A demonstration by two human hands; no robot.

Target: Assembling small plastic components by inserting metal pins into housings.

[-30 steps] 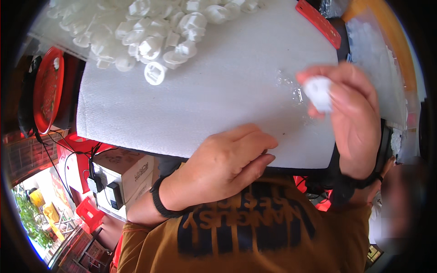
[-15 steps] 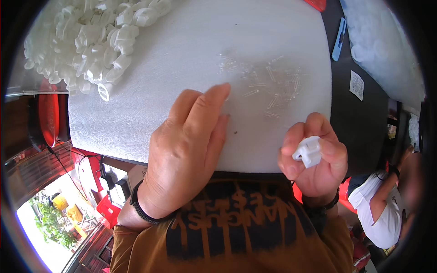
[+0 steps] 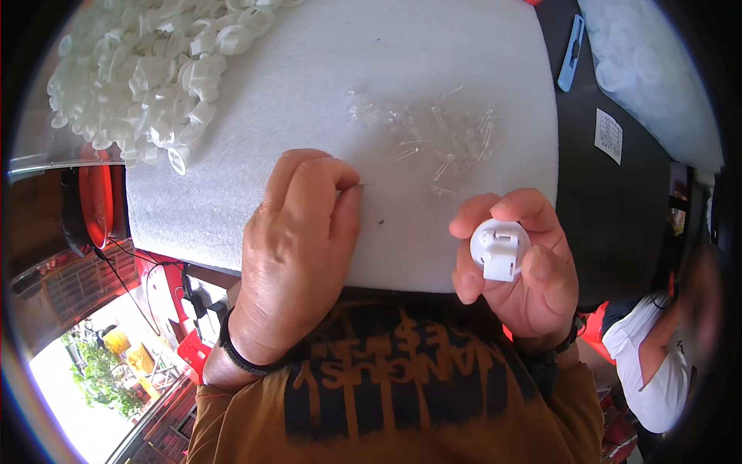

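My right hand (image 3: 533, 271) holds a small white plastic piece (image 3: 501, 251) by its edge, between thumb and fingers. It has a round base with a raised, slotted block facing up. My left hand (image 3: 297, 216) is closed in a pinch above the foam sheet (image 3: 301, 85). Only a faint thin tip shows at its fingertips, too small to name. Several tiny clear pieces with thin wire-like legs (image 3: 440, 131) lie scattered on the foam, beyond and between my two hands.
A big heap of whitish plastic parts (image 3: 154, 85) covers the far left. On the dark table edge (image 3: 607, 201) at right lie a blue cutter knife (image 3: 571, 54), a printed paper slip (image 3: 608, 137) and a clear bag of white parts (image 3: 645, 69). Another person (image 3: 649, 363) is at lower right.
The white piece has turned in my right hand, so its round base and block now face up. My left hand has drawn back from the small clear pieces, fingertips pinched together.
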